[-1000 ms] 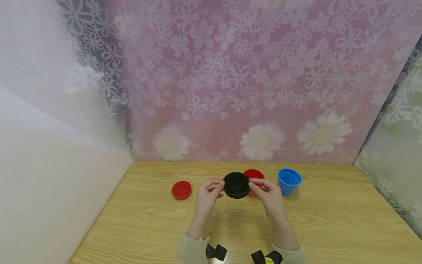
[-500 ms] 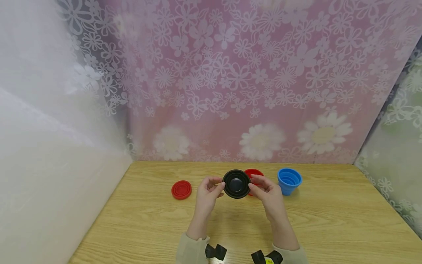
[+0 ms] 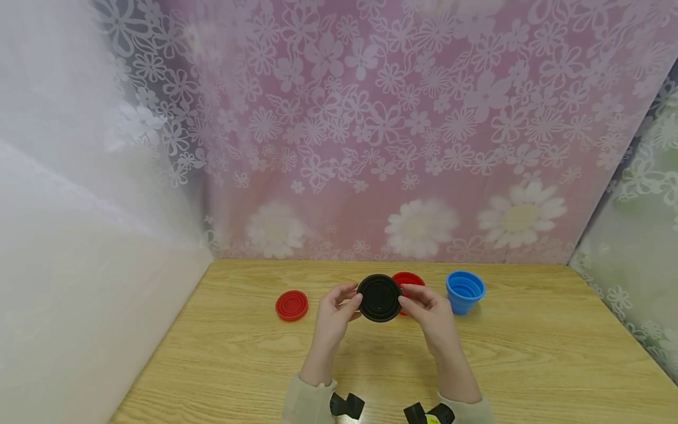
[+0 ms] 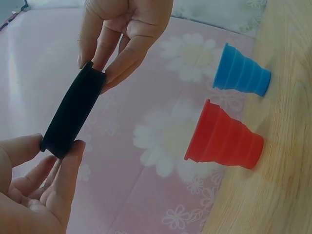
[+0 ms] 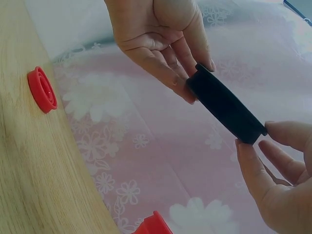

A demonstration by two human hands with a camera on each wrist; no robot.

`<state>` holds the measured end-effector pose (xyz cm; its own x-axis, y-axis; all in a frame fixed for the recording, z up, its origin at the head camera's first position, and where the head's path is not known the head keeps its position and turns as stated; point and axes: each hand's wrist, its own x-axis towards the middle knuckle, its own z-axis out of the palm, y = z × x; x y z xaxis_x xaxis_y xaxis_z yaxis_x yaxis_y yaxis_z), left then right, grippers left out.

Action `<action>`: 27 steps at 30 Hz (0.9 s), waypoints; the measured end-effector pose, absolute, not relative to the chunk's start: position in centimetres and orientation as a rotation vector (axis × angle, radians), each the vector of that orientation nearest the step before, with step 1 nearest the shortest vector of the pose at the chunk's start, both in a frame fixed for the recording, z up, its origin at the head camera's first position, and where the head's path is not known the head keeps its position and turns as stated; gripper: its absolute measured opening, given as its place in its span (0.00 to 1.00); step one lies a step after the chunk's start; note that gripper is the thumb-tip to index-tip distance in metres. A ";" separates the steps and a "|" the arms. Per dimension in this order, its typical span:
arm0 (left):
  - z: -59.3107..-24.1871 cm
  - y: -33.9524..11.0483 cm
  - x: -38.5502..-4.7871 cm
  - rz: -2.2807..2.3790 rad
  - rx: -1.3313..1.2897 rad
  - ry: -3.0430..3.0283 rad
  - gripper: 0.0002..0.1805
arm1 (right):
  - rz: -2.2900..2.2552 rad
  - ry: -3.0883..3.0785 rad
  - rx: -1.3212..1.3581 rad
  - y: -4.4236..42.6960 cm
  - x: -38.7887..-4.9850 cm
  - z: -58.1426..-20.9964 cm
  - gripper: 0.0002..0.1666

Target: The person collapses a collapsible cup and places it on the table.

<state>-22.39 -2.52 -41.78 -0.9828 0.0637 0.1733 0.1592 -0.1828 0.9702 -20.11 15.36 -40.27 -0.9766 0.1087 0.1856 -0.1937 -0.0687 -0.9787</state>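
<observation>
A round black collapsible cup [image 3: 379, 298] is held above the table between both hands, its ringed face toward the head camera. The left hand [image 3: 332, 318] pinches its left edge between thumb and fingers. On the opposite edge, the right hand [image 3: 435, 318] pinches it the same way. Seen side-on in the left wrist view, the black cup [image 4: 74, 111] is a flat, thick disc. The right wrist view also shows the black cup [image 5: 226, 105] flat, with fingertips at both ends.
On the wooden table [image 3: 238, 353] a flat red collapsed cup [image 3: 292, 305] lies to the left. An expanded red cup [image 4: 225, 139] stands behind the right hand, partly hidden in the head view. Farther right stands an expanded blue cup [image 3: 464, 292]. A flowered curtain [image 3: 339, 147] hangs behind.
The black cup's middle looked deeper and shinier half a second ago; now its face appears flatter and darker. Both hands have stayed nearly in place, keeping their pinch.
</observation>
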 end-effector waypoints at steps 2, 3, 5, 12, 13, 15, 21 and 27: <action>-41.8 -2.5 -22.4 -2.382 -0.277 -1.956 0.17 | 2.153 -1.990 0.102 15.4 -20.1 -40.3 0.19; -41.8 -2.5 -22.4 -2.397 -0.281 -1.949 0.17 | 2.151 -1.991 0.105 15.4 -20.1 -40.3 0.19; -41.8 -2.5 -22.4 -2.409 -0.288 -1.938 0.17 | 2.145 -1.990 0.117 15.4 -20.1 -40.3 0.19; -41.8 -2.4 -22.3 -2.419 -0.288 -1.903 0.16 | 2.140 -1.994 0.129 15.4 -20.2 -40.5 0.17; -41.8 -2.4 -22.3 -2.419 -0.283 -1.896 0.16 | 2.139 -1.995 0.125 15.4 -20.2 -40.5 0.17; -41.7 -2.3 -22.3 -2.417 -0.262 -1.883 0.15 | 2.145 -1.988 0.119 15.3 -20.3 -40.5 0.17; -41.8 -2.1 -22.3 -2.441 -0.188 -1.802 0.14 | 2.167 -1.970 0.107 15.4 -20.3 -40.5 0.18; -42.1 -2.3 -22.9 -2.438 -0.110 -1.703 0.14 | 2.203 -1.943 0.130 15.2 -20.5 -40.7 0.18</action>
